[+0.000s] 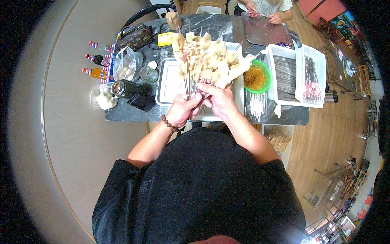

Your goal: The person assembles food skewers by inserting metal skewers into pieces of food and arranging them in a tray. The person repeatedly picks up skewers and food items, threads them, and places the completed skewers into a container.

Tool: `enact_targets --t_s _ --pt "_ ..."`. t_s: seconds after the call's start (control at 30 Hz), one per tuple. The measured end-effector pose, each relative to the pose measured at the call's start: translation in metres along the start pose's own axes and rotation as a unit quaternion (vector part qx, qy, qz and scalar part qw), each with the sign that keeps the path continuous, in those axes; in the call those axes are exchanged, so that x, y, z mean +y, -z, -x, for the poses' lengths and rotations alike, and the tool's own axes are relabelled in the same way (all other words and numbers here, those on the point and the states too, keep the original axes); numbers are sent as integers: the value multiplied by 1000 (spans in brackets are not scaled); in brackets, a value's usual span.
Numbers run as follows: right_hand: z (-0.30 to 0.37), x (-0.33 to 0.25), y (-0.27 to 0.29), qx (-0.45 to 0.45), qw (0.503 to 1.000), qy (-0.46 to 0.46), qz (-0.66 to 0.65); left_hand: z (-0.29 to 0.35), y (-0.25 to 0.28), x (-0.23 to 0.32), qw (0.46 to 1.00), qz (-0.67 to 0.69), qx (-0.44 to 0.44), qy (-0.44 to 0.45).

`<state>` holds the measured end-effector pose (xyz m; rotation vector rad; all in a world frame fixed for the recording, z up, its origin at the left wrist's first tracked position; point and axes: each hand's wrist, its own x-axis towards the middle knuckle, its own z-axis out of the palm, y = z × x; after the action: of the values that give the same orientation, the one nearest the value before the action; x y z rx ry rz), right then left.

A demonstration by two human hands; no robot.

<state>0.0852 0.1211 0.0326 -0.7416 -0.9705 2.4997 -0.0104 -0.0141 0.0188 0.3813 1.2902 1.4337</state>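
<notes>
A thick bunch of metal skewers threaded with pale, folded pieces of food (pixel 207 59) fans out in front of me. My left hand (pixel 185 107) is closed round the bare lower ends of some of these skewers. Beside it, touching, my right hand (pixel 219 99) also grips the bare ends, its thumb laid across them. The food-covered ends point away from me, over a white tray (pixel 164 87) on the table. What the food is exactly I cannot tell. A bracelet of brown beads (pixel 170 123) circles my left wrist.
Right of the bunch are a green bowl of thin orange strands (pixel 256 76) and white bins of metal skewers (pixel 284 77). On the left stand a glass jar (pixel 149 74), a dark flask (pixel 130 88) and bottles (pixel 97 73). Across the table a person handles meat over a metal tray (pixel 264 30).
</notes>
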Motion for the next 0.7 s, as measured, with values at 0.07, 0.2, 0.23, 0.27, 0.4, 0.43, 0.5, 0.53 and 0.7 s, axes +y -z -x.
enact_targets --t_s 0.07,0.2,0.23,0.27,0.4,0.43,0.5,0.53,0.7 --pt "0 1 -1 23 999 3 -24 2 -1 2 1000 18 5 11" --pt "-1 1 0 -2 1000 -21 -21 0 -1 -2 1000 5 -2 14" --pt "1 -1 -1 2 999 -36 -17 0 2 -5 1000 5 -11 15" --pt "2 -2 -3 8 999 -51 -13 0 1 -4 1000 6 -20 17" --pt "-3 5 7 -16 998 -65 20 1 -5 -2 1000 1 -28 15" --pt "-4 6 8 -13 998 -67 16 1 -3 -4 999 8 -34 15" --pt "-4 7 10 -8 997 -73 8 1 1 -6 999 22 -44 14" --pt "-3 7 10 -10 997 -76 2 1 2 -7 999 22 -41 20" --pt "-2 5 5 0 995 -89 -34 -1 -4 0 999 -25 -39 17"
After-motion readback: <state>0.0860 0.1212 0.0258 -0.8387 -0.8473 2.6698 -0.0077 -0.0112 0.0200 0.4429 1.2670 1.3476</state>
